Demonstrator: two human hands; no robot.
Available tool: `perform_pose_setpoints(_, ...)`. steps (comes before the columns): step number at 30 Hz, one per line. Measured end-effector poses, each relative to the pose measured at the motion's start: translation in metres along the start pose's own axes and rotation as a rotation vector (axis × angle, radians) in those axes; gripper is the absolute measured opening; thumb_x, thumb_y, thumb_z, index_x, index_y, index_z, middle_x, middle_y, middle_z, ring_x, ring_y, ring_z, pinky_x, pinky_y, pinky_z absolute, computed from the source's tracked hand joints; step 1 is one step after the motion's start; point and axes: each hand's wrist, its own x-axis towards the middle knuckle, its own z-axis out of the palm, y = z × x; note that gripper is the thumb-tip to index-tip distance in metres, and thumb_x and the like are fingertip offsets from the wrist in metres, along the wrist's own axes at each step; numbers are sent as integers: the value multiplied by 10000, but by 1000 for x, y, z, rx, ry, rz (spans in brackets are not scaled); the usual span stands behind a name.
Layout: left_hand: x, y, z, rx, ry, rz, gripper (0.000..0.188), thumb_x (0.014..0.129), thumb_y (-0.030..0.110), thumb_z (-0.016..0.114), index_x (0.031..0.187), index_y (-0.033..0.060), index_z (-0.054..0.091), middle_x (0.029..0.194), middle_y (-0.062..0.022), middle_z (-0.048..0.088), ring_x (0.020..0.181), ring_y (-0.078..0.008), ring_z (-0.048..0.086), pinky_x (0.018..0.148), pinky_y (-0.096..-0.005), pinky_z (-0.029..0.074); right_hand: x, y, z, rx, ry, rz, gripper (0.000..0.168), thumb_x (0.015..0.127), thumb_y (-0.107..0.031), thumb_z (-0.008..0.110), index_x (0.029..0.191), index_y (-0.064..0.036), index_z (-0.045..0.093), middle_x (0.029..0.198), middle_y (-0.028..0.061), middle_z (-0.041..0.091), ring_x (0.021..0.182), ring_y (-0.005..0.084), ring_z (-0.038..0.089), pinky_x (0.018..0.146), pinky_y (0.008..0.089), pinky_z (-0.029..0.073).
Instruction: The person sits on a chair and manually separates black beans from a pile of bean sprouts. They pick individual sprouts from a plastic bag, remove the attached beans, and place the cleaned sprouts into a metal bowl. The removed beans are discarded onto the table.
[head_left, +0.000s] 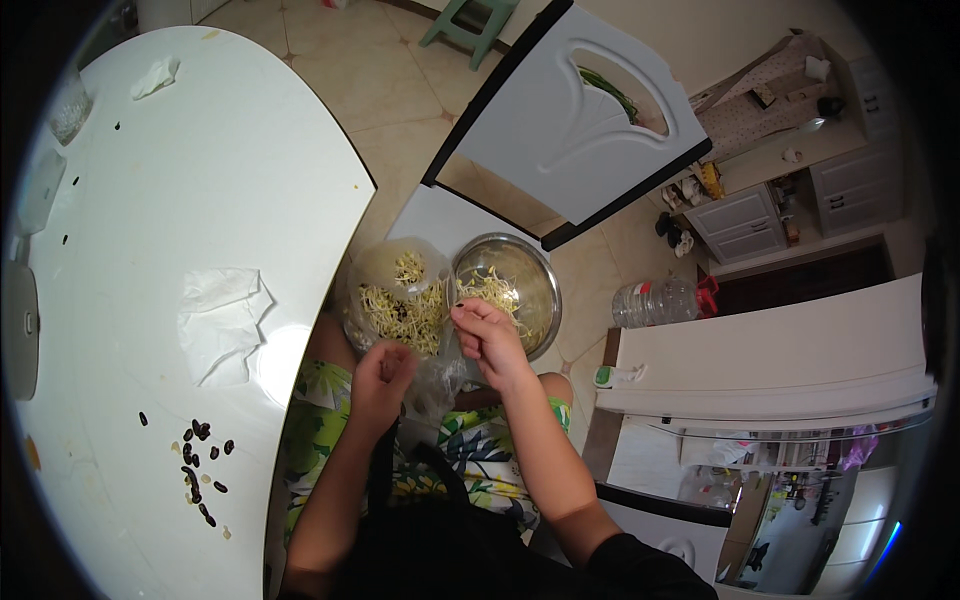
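Observation:
My right hand (491, 341) pinches a small dark seed hull (459, 305) between thumb and fingertips, above the gap between a plastic bag and a bowl. Curled and slightly blurred, my left hand (382, 379) is over the near edge of the clear plastic bag (441, 381); whether its fingers hold anything is unclear. Pale bean sprouts (401, 319) with yellow heads and some dark hulls fill the bag. To its right, a stainless steel bowl (546, 300) holds more sprouts (491, 287), partly hidden by my right hand. Both rest on a white chair seat (435, 214).
At left, a white table (247, 165) bears a crumpled tissue (221, 322), another tissue (156, 79) and scattered dark hulls (193, 472). The chair's backrest (525, 112) rises beyond the bowl. A large plastic water bottle (652, 302) stands at right.

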Motion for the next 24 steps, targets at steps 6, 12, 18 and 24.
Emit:
perform_pose_setpoints(6, 19, 24, 19, 199, 24, 276, 292, 815, -4, 688, 1093, 28, 601, 937, -2, 572, 595, -3, 419, 525, -161, 348, -12, -1, 2, -53, -84, 27, 36, 881, -63, 609, 908, -75, 588, 691, -42, 509, 524, 38, 390, 466, 185, 287)
perform_pose_setpoints(12, 26, 40, 28, 202, -26, 326, 261, 788, -16, 712, 1039, 17, 648, 957, -22, 579, 601, -5, 441, 490, -170, 341, -21, -3, 9, -222, -171, 28, 65, 855, -52, 590, 919, -63, 596, 695, -38, 539, 526, 30, 404, 464, 182, 284)
perform_pose_setpoints(18, 27, 35, 16, 184, -117, 274, 95, 808, -15, 692, 899, 1, 670, 838, -18, 590, 619, -30, 473, 536, -175, 381, -24, -5, 16, -334, -202, 60, 80, 846, -39, 567, 919, -36, 600, 724, -4, 575, 509, 26, 410, 450, 178, 295)
perform_pose_setpoints(24, 22, 38, 16, -12, -88, 145, 17, 860, 4, 647, 875, -1, 639, 797, -2, 588, 653, -45, 507, 570, -194, 398, -22, -2, 15, -253, -251, 115, 84, 843, -60, 582, 912, -27, 614, 769, 27, 614, 502, 29, 422, 426, 177, 289)
